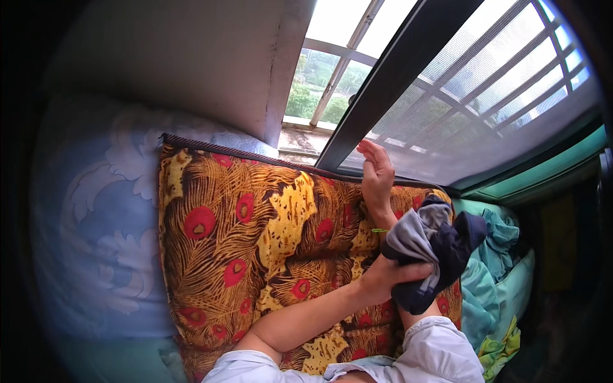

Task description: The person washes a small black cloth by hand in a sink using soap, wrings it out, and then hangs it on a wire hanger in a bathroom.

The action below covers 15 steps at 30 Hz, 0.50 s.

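A crumpled navy and grey cloth [433, 244], perhaps a garment, is gripped in my left hand [404, 273], with the thumb laid over its folds. This bundle hides much of my right forearm, which passes behind it. Beyond, my right hand [377, 170] is raised at the lower part of the window's dark frame [371, 95] and mesh screen [407, 129]. Its fingers are extended and hold nothing visible; whether they touch the frame I cannot tell. Beneath both arms lies a padded mat [282, 230] with a peacock-feather pattern.
A blue patterned sheet or pillow [105, 215] lies left of the mat. Teal fabric [498, 244] and a yellow-green cloth [500, 347] are heaped at the right. Metal bars [330, 91] cross the window opening, beside a plain wall [182, 62].
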Each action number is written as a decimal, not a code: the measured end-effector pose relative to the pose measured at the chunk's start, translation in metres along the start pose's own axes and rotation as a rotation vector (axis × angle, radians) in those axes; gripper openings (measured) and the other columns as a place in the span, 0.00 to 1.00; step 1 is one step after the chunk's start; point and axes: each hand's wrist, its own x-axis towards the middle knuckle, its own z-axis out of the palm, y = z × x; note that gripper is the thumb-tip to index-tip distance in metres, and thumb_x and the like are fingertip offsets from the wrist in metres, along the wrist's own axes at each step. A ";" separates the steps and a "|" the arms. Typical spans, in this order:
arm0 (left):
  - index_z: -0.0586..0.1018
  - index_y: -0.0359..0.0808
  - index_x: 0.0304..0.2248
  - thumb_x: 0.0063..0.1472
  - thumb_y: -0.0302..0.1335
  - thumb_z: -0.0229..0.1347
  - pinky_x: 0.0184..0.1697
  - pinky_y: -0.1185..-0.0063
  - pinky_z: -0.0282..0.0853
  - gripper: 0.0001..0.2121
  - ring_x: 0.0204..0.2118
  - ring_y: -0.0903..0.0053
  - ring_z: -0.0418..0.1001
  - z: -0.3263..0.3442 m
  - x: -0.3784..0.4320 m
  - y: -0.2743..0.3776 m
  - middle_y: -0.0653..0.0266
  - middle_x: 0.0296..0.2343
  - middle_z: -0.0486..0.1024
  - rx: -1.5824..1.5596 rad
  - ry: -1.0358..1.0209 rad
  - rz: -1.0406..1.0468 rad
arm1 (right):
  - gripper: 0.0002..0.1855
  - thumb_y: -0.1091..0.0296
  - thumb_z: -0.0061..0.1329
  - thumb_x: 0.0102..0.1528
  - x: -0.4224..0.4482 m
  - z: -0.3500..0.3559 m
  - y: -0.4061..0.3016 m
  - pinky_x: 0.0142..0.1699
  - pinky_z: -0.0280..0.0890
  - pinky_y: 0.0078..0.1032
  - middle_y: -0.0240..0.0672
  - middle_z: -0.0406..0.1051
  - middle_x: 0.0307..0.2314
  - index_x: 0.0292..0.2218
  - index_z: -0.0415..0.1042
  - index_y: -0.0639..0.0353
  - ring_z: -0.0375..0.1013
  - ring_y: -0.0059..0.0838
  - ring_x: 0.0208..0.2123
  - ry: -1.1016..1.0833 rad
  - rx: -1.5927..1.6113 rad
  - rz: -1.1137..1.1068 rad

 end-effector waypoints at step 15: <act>0.68 0.34 0.36 0.48 0.20 0.52 0.37 0.81 0.65 0.13 0.34 0.80 0.68 -0.011 -0.005 -0.012 0.67 0.32 0.68 -0.012 0.018 -0.079 | 0.24 0.78 0.40 0.39 -0.008 0.013 -0.025 0.44 0.58 0.31 0.48 0.64 0.33 0.42 0.61 0.70 0.63 0.43 0.37 0.028 -0.307 -0.161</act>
